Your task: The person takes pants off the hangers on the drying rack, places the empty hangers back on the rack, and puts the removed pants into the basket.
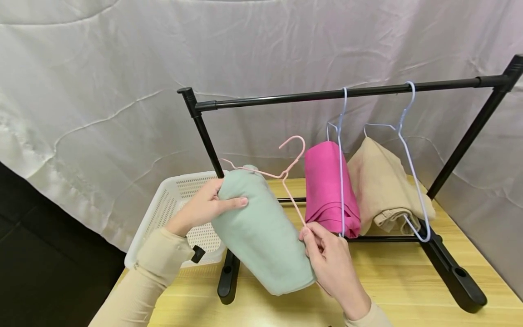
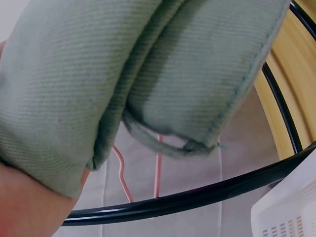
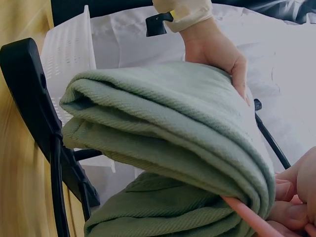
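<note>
A folded pale green cloth [image 1: 265, 236] hangs draped over a pink hanger [image 1: 292, 168], held in front of the rack in the head view. My left hand [image 1: 208, 204] grips the cloth's upper left side, its thumb lying across the front. With my right hand [image 1: 328, 259] I pinch the hanger's lower right corner beside the cloth. The right wrist view shows the stacked layers of the green cloth [image 3: 163, 118] with the hanger's pink bar [image 3: 247, 215] running between them. Close up in the left wrist view, the cloth [image 2: 74, 84] hides most of the left hand.
On the black rack's rail [image 1: 278, 97] hang two blue hangers, one with magenta cloth [image 1: 327, 181], one with beige cloth [image 1: 384, 181]. A white perforated basket [image 1: 151, 227] stands at the left, behind the left forearm. Rack feet [image 1: 453, 272] rest on the wooden table [image 1: 392, 290].
</note>
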The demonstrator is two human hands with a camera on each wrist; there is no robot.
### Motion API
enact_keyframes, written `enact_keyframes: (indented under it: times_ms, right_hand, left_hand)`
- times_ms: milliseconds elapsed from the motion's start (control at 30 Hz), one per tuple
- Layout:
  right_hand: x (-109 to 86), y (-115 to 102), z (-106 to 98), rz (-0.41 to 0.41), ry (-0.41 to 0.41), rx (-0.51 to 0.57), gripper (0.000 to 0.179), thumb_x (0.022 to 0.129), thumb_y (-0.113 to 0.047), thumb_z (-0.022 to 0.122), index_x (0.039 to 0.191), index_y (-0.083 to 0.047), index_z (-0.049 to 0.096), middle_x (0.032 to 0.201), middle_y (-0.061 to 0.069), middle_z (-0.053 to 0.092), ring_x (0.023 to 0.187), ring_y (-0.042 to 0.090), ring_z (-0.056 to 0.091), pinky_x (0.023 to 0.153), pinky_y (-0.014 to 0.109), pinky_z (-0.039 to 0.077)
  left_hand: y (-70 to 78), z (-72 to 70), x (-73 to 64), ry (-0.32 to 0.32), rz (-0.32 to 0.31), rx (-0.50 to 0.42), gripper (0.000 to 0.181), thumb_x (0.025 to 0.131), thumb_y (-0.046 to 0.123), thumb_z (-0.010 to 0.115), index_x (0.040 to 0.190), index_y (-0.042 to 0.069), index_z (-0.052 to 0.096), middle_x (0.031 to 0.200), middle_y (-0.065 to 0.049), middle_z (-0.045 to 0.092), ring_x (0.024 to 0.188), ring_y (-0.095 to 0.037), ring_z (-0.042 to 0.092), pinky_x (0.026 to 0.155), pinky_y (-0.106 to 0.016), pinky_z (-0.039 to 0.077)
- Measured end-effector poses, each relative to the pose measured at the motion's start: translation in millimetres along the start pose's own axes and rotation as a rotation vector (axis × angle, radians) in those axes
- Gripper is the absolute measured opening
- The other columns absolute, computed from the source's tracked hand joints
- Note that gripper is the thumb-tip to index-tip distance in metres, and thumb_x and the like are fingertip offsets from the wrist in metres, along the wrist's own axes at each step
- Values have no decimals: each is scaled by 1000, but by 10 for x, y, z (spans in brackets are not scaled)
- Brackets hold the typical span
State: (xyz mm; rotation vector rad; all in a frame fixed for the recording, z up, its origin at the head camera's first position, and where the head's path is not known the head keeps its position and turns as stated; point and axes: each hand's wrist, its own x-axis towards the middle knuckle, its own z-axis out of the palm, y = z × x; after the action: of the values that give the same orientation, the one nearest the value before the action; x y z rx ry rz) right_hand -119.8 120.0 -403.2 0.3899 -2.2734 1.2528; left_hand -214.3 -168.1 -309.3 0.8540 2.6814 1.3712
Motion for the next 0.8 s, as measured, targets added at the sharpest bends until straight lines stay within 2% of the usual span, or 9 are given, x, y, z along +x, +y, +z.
enact_keyframes:
  times_ms: [200,367,600,800]
  right_hand:
    - [14,4,-28,24,2,16,23,109,-11,61,89,-18,68,58,-19,51,53,-3,48,53,24,45]
    - [19,-1,-56,39,11,10,22,110,-13,61,90,-17,70,58,-17,51,52,-3,47,51,23,43]
    - [38,-8,-82,72,23,14,22,111,-15,60,92,-13,72,57,-16,49,49,-3,41,47,23,38]
    - [54,3,-117,101,57,-10,23,111,-19,60,92,-16,72,57,-14,52,49,-2,43,48,23,40]
  left_hand:
    - [-15,-64,18,-62,4,-48,11,99,18,77,93,10,71,85,2,68,81,-12,67,76,-30,59]
    - [13,-102,26,-78,14,-88,11,98,14,76,94,7,71,84,3,69,80,-11,69,76,-31,60]
    - [53,-130,48,-81,34,-110,7,98,11,76,99,6,71,87,5,71,83,-11,70,78,-31,61]
    - [106,-151,-11,-37,21,-130,12,95,8,78,103,4,70,89,8,73,83,-10,72,78,-30,61]
